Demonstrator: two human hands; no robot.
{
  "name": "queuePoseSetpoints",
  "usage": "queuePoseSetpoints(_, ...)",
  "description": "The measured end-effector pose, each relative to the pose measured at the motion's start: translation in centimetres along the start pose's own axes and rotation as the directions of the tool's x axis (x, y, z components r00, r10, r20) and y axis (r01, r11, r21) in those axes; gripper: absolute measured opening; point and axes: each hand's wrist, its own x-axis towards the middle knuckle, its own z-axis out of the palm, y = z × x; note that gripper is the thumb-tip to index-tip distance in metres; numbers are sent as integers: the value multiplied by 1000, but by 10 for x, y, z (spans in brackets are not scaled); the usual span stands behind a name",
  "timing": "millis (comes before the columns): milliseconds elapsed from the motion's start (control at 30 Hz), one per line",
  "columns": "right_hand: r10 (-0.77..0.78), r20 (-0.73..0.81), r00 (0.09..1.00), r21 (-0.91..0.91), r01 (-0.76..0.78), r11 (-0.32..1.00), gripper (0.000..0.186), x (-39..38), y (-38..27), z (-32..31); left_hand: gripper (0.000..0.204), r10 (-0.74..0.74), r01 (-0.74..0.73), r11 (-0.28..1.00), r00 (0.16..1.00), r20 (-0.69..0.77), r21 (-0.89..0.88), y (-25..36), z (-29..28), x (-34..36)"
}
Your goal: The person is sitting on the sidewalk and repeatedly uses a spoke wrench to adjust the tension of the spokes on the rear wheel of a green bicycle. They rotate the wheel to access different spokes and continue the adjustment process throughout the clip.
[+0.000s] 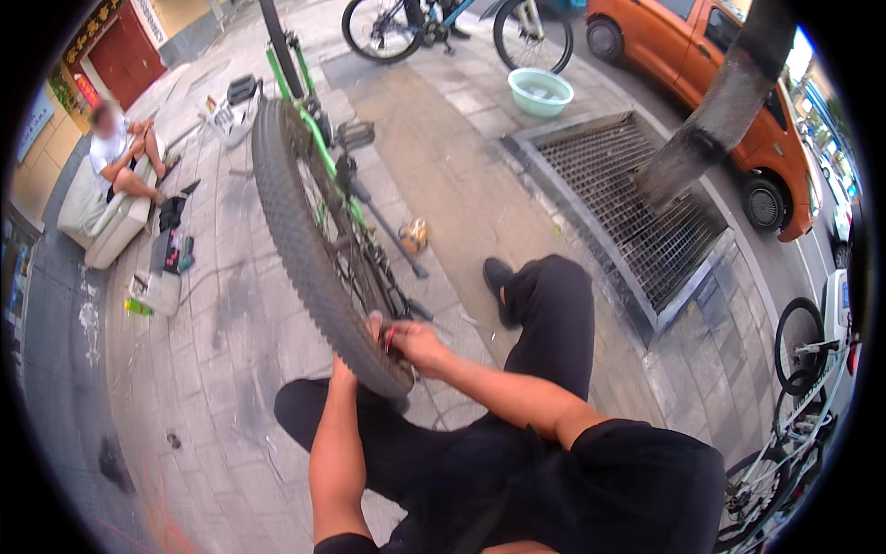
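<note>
The person's right hand [420,347] is closing its fingers on a small red thing [389,338], holding it against the right side of the wheel, near the rim. The left hand [374,323] is reaching up on the wheel's left side; the tire [293,222] is hiding most of it, so whether it is gripping anything cannot be told. The tire is standing upright just in front of the person, its knobbly near end dipping between the bent knees, and belonging to a green bike [323,152] that is stretching away ahead.

A gold-and-white thing [413,235], too blurred to name, is lying on the paving right of the wheel. Farther off, a pale green basin [540,94] is resting near a metal grate [614,198], where a trunk [706,120] is rising. An orange car [688,55] is standing beyond it, and a blue bike [443,32] is standing at the top. At left, another person [118,152] is sitting on a pale sofa [120,242].
</note>
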Motion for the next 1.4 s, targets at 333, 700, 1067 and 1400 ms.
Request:
queuePoseSetpoints(333,-31,13,999,121,30,992,24,-8,-9,5,41,-588,729,388,667,458,-564,21,-14,7)
queuePoseSetpoints(700,-116,-15,993,-6,116,993,21,-11,-10,10,48,-480,594,592,803,354,-545,44,-40,14)
queuePoseSetpoints(1067,-85,192,978,-228,128,965,30,-17,-13,-7,51,-664,774,465,626,409,-429,64,-49,30)
queuePoseSetpoints(1400,131,371,919,-399,31,916,33,-15,-50,-16,37,-598,758,452,649,471,-470,40,-47,18)
